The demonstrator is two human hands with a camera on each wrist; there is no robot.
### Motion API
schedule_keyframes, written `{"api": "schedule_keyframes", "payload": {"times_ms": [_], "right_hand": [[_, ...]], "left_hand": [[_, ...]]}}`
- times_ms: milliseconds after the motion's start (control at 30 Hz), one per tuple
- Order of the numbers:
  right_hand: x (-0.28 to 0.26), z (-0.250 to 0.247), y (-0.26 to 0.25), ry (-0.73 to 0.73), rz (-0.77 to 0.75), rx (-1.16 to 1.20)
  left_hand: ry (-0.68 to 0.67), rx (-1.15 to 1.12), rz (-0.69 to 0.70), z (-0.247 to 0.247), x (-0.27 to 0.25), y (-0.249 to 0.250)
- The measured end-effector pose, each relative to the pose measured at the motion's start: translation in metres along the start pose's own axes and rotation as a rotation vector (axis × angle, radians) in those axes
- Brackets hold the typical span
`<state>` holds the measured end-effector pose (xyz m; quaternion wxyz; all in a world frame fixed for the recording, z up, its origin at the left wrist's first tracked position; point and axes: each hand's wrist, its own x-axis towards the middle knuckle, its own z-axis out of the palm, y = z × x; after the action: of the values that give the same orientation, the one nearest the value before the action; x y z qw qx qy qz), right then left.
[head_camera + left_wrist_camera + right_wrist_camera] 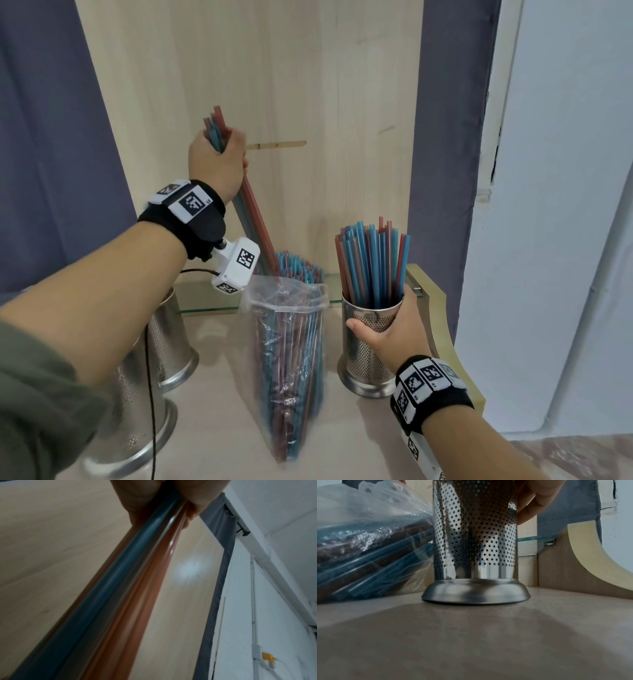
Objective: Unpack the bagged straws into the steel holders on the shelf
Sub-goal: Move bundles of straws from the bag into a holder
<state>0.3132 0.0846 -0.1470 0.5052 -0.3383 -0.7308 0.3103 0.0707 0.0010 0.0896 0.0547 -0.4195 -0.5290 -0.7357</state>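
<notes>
My left hand [219,161] is raised, fingers clamped round a bundle of straws [255,219] above the bag [291,342]. My right hand [394,329] wraps the holder [363,356] near the shelf's [239,445] right edge.

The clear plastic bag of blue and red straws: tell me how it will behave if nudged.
The clear plastic bag of straws stands upright, narrowing toward its bottom, so it probably tips easily. Its thin crinkled film looks floppy and likely slippery. The left hand, gripping a bundle of straws, may be steadying it.

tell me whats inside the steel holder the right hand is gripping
Blue and red straws stand upright in the steel holder, gripped by the right hand. Their lower ends and the holder's bottom are hidden by its wall.
</notes>
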Motion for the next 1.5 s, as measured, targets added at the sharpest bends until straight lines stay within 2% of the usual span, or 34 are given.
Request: {"api": "schedule_keyframes", "payload": {"times_ms": [200, 333, 500, 733, 900, 1100, 1333, 1500], "right_hand": [[0.0, 0.0, 0.001, -0.001, 0.003, 0.008], [0.0, 0.0, 0.001, 0.0, 0.01, 0.013], [-0.001, -0.001, -0.002, 0.004, 0.003, 0.028], [-0.001, -0.001, 0.0, -0.009, 0.03, 0.024], [-0.001, -0.002, 0.0, -0.022, 0.041, 0.029], [-0.001, -0.002, 0.0, -0.02, 0.028, 0.054], [-0.001, 0.0, 0.002, -0.007, 0.02, 0.018], [0.0, 0.003, 0.004, 0.012, 0.024, 0.055]], "left_hand": [[0.061, -0.304, 0.006, -0.001, 0.002, 0.041], [0.057, -0.447, -0.082, 0.015, -0.012, 0.059], [-0.025, -0.511, -0.189, 0.048, -0.04, 0.055], [0.028, -0.399, -0.109, 0.08, -0.077, 0.037], [-0.075, -0.199, 0.005, 0.085, -0.096, 0.017], [-0.29, 0.064, 0.016, 0.093, -0.109, -0.018], [-0.378, 0.142, 0.023, 0.107, -0.116, -0.028], [-0.37, 0.157, 0.017, 0.116, -0.118, -0.036]]}}
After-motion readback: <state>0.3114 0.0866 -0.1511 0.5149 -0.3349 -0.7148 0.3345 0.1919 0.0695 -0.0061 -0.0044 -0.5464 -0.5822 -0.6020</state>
